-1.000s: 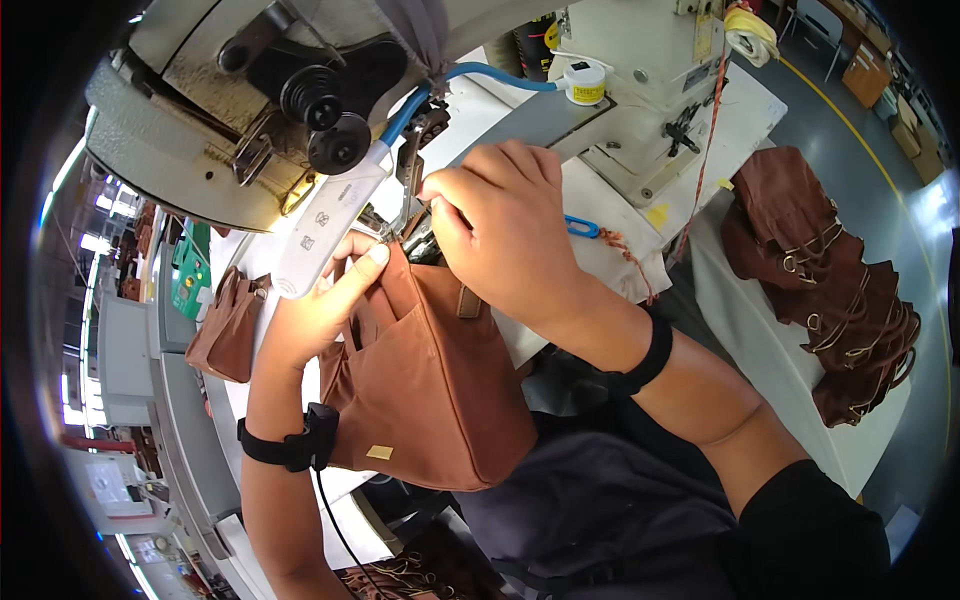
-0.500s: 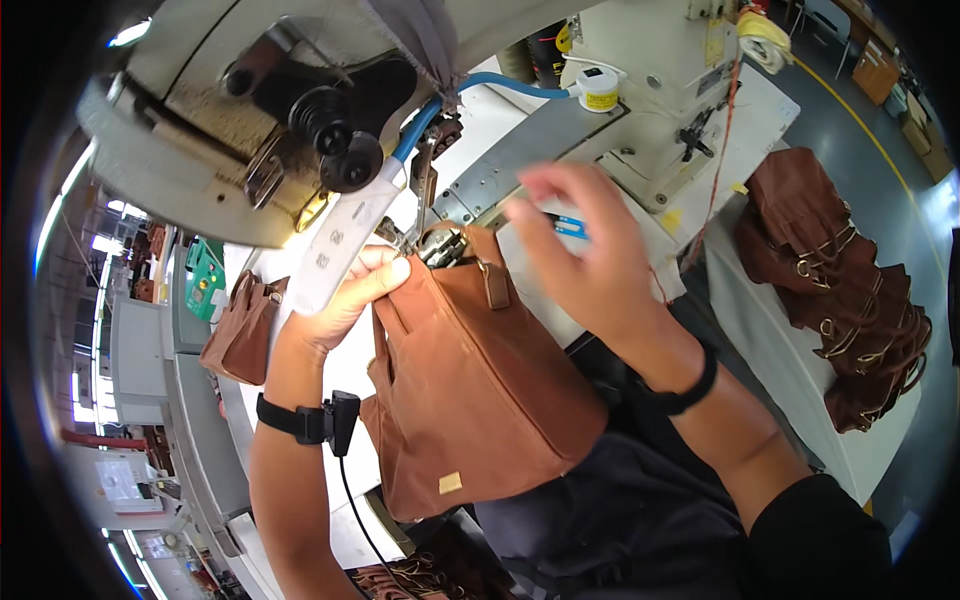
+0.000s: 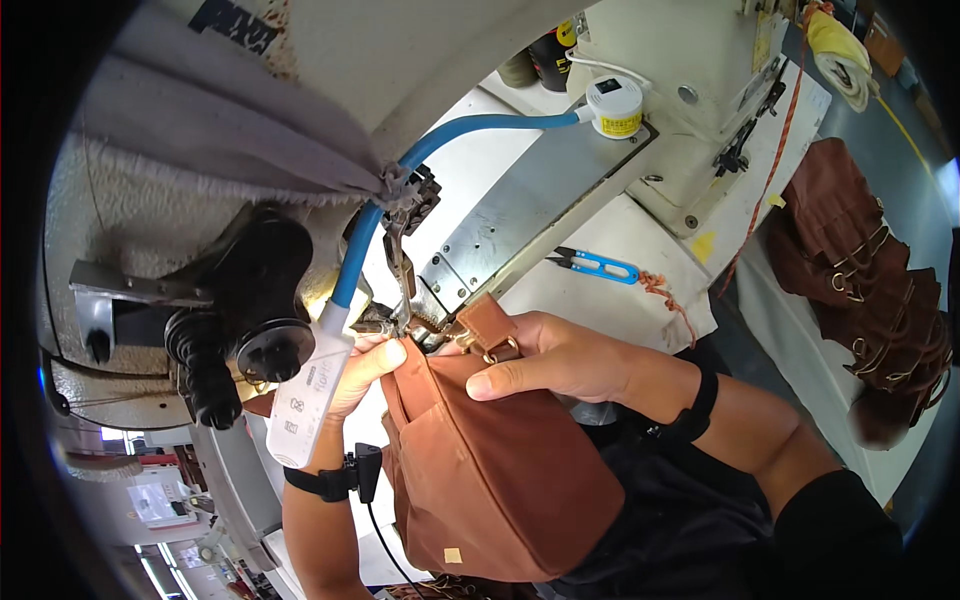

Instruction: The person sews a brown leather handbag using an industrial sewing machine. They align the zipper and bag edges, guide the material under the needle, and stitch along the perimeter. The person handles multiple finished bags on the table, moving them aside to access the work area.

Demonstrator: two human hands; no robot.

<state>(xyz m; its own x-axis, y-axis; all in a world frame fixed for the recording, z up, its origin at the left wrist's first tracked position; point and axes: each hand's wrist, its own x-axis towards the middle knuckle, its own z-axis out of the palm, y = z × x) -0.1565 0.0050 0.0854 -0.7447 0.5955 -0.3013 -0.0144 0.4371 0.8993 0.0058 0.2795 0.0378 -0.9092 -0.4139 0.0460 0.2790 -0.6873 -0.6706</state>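
A brown bag (image 3: pixel 510 470) hangs below the sewing machine's needle area, its top edge up against the machine. My left hand (image 3: pixel 365 375) pinches the left part of that edge, thumb on the outside; the white lamp partly covers this hand. At the right part of the edge my right hand (image 3: pixel 545 355) grips the bag, its thumb pressed on the outer face and its fingers behind. A brown leather tab (image 3: pixel 486 322) with a metal ring stands up beside the right hand's fingers. A small pale label (image 3: pixel 453 555) sits low on the bag.
The sewing machine head (image 3: pixel 130 250) looms at the left, with a white lamp (image 3: pixel 312 400) on a blue flexible neck (image 3: pixel 480 125). Blue thread snips (image 3: pixel 600 266) lie right of the metal bed (image 3: pixel 520 220). Several brown bags (image 3: pixel 860 280) are piled at the right.
My right hand has come down from above the snips and taken hold of the bag's top edge. The left hand keeps its hold. The whole view has shifted, with the machine head appearing closer.
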